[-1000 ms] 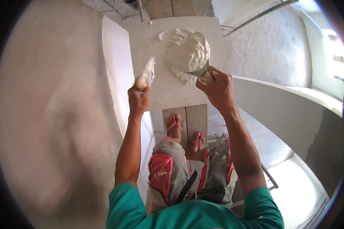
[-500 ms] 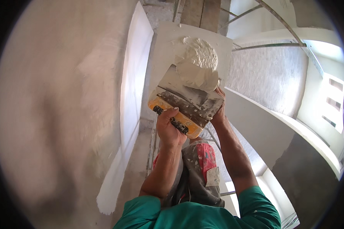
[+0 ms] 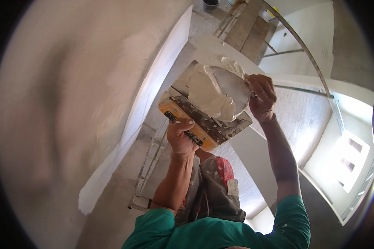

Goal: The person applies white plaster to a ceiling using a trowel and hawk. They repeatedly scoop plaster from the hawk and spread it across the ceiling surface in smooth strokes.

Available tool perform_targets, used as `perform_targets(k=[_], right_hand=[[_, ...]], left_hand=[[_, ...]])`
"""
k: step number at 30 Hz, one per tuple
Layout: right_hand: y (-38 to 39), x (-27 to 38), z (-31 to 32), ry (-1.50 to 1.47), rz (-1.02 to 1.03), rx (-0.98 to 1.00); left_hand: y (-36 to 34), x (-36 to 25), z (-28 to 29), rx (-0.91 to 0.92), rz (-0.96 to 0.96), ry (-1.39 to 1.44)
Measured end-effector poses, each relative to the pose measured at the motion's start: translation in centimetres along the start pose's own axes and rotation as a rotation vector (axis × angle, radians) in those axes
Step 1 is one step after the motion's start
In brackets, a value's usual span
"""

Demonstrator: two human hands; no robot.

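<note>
My left hand [image 3: 181, 137] is closed around the orange-and-black handle of a wide plastering spatula [image 3: 187, 108], thumb on top. Its stained steel blade is tilted and carries a thick heap of creamy white plaster [image 3: 204, 93]. My right hand [image 3: 262, 97] grips a smaller putty knife [image 3: 233, 87], whose grey blade lies against the right side of the heap. The fingers hide that knife's handle. Behind the spatula, a pale board [image 3: 214, 45] shows, with more plaster [image 3: 232, 65] on it.
A plastered wall [image 3: 91, 83] rises close on my left, with a white strip [image 3: 153, 74] along its edge. Scaffold tubes [image 3: 307, 45] curve at the upper right beside wooden planks [image 3: 247, 31]. A dark bucket [image 3: 210, 4] stands at the far top. Bright wall openings [image 3: 349, 159] are at right.
My right hand has come out from behind the wide blade and moved up and right, bringing the smaller knife onto the plaster. More plaster now sits on the wide blade. The view has turned.
</note>
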State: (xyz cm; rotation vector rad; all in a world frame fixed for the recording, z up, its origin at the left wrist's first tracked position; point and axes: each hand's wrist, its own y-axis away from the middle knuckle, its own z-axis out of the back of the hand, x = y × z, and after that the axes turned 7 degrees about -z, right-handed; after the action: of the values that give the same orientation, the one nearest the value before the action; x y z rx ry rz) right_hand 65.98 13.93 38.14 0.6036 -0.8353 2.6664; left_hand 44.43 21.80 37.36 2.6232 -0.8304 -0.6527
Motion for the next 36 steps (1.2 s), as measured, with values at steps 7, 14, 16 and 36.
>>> perform_targets(k=[7,14,16,36], right_hand=[[-3.8,4.7,-1.0,0.121,0.09,0.131],[-1.6,9.0,-3.5,-0.086,0.072,0.309],[-1.0,10.4,-3.7,-0.357,-0.067,0.317],[-14.6,27.7,-21.3,-0.077,0.459,0.171]], left_hand=[[2.8,-7.8,1.7,-0.046,-0.228,0.027],[8.0,-12.7,9.6,-0.327,-0.262,0.036],[10.0,-12.8,13.6,-0.457,-0.275,0.033],[20.5,-17.5,50.0,-0.797,-0.698,0.368]])
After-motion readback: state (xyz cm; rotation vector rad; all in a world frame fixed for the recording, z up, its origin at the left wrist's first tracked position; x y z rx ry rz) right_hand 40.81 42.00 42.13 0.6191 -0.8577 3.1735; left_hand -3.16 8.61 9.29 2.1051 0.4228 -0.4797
